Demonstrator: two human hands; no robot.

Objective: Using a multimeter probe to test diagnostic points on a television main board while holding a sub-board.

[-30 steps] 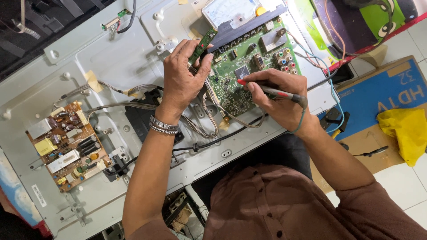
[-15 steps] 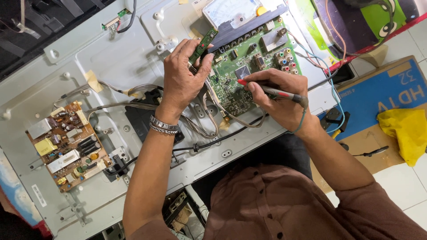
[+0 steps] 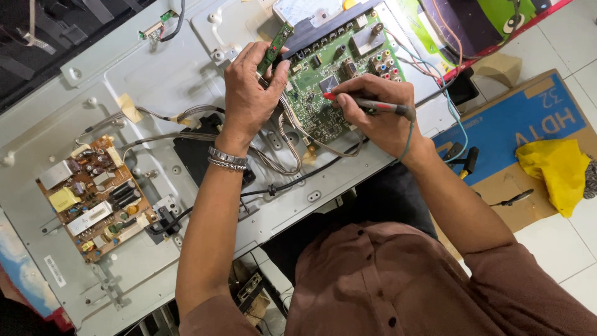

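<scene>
My left hand (image 3: 250, 93) holds a narrow green circuit strip (image 3: 275, 46) upright against the left edge of a green main circuit board (image 3: 339, 81). My right hand (image 3: 379, 109) grips a red-tipped probe (image 3: 367, 103) like a pen, its tip touching the middle of that board. The board lies on the grey metal back panel (image 3: 155, 81) of an opened flat television. A metal bracelet (image 3: 227, 159) sits on my left wrist. Grey ribbon wires (image 3: 286, 146) loop from the board below my left hand.
A brown power board (image 3: 93, 198) with yellow and black parts is fixed at the panel's left. At the right, a blue-printed cardboard box (image 3: 522, 127) lies on white floor tiles with a yellow cloth (image 3: 556, 171) on it. Black probes (image 3: 466, 158) rest near the box.
</scene>
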